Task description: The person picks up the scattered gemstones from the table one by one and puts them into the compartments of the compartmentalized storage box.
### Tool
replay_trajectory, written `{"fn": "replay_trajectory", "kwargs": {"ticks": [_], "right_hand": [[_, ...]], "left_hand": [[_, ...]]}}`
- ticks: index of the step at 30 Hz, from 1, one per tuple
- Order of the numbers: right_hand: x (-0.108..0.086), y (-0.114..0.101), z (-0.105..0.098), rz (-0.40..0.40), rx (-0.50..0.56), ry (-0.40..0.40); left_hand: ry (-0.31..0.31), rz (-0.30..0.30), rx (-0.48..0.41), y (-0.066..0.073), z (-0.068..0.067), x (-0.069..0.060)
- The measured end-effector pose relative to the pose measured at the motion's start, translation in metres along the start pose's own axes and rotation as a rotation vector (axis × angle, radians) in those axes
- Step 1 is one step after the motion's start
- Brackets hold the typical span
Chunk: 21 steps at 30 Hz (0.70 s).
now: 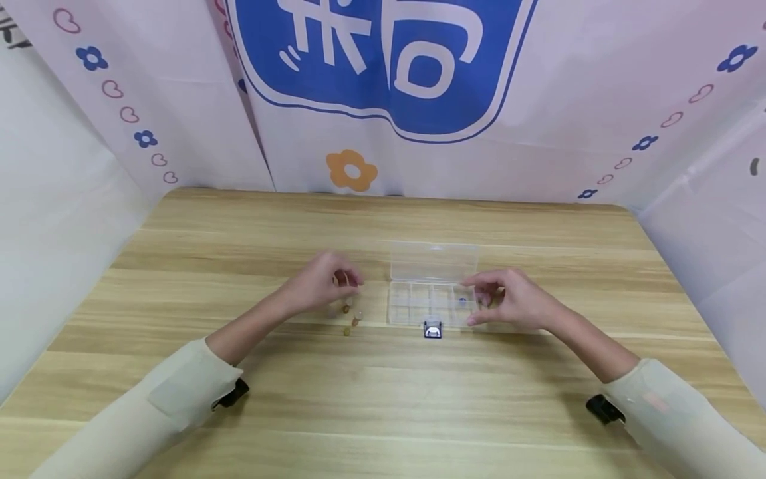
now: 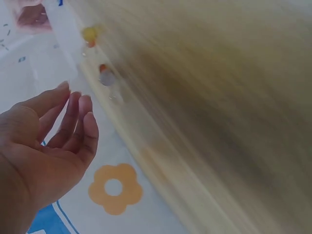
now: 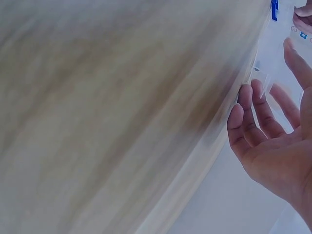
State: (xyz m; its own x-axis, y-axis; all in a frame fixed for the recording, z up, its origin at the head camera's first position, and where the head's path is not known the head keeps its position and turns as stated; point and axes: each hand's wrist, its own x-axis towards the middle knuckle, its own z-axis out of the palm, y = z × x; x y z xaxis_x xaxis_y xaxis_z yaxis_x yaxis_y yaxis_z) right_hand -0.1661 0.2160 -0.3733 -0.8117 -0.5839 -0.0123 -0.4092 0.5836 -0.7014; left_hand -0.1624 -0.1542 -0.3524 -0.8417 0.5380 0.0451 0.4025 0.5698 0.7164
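Note:
A clear plastic compartment box [image 1: 421, 313] lies on the table with its clear lid [image 1: 433, 262] raised at the back. One small blue piece [image 1: 463, 301] sits in a right-hand compartment. My right hand [image 1: 513, 299] grips the box's right end, thumb at the front corner and index finger at the back. To the left of the box, my left hand [image 1: 323, 283] hovers over several small beads, among them a brown one [image 1: 346, 309] and a yellow one [image 1: 347, 331]. Its thumb and fingertips are close together with no object visible between them. Clear beads [image 2: 106, 78] show blurred in the left wrist view.
A dark blue clasp-like piece [image 1: 433, 330] is at the box's front edge. The wooden table [image 1: 383, 399] ends at a white printed cloth [image 1: 538, 159] behind, with white cloth at both sides. A black strap piece [image 1: 232, 393] hangs under the left sleeve.

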Motion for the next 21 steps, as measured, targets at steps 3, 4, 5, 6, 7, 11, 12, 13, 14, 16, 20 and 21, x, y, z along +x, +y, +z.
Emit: {"fn": "replay_trajectory", "kwargs": {"ticks": [3, 4, 5, 6, 7, 11, 12, 13, 14, 16, 20, 21], "right_hand": [[0.0, -0.001, 0.0, 0.002, 0.006, -0.001], [0.001, -0.001, 0.0, 0.002, 0.01, -0.002], [0.001, -0.001, 0.0, 0.003, 0.011, -0.003], [0.001, -0.001, 0.0, 0.004, 0.011, -0.003], [0.001, -0.001, 0.0, 0.005, 0.013, -0.003], [0.001, -0.001, 0.001, 0.003, 0.019, -0.002], [0.001, -0.001, 0.001, 0.001, 0.021, -0.002], [0.001, -0.001, 0.001, 0.0, 0.021, -0.001], [0.001, -0.001, 0.001, 0.0, 0.019, 0.0], [0.001, -0.001, 0.001, -0.001, 0.021, 0.001], [0.001, 0.0, 0.001, 0.0, 0.029, 0.001], [0.001, 0.0, 0.001, 0.0, 0.031, 0.001]], "left_hand": [[-0.021, -0.019, 0.021, -0.006, -0.002, -0.004], [-0.028, -0.018, 0.024, -0.008, -0.002, -0.005], [-0.035, -0.022, 0.025, -0.01, -0.002, -0.006], [-0.042, -0.027, 0.027, -0.012, -0.002, -0.006], [-0.049, -0.031, 0.026, -0.013, -0.002, -0.007], [-0.065, -0.042, 0.039, -0.018, 0.0, -0.008], [-0.066, -0.042, 0.047, -0.018, 0.001, -0.008], [-0.067, -0.042, 0.054, -0.018, 0.001, -0.008], [-0.068, -0.041, 0.062, -0.018, 0.002, -0.008], [-0.07, -0.044, 0.074, -0.017, 0.003, -0.007], [-0.075, -0.054, 0.081, -0.017, 0.004, -0.006], [-0.076, -0.056, 0.083, -0.017, 0.004, -0.005]]}}
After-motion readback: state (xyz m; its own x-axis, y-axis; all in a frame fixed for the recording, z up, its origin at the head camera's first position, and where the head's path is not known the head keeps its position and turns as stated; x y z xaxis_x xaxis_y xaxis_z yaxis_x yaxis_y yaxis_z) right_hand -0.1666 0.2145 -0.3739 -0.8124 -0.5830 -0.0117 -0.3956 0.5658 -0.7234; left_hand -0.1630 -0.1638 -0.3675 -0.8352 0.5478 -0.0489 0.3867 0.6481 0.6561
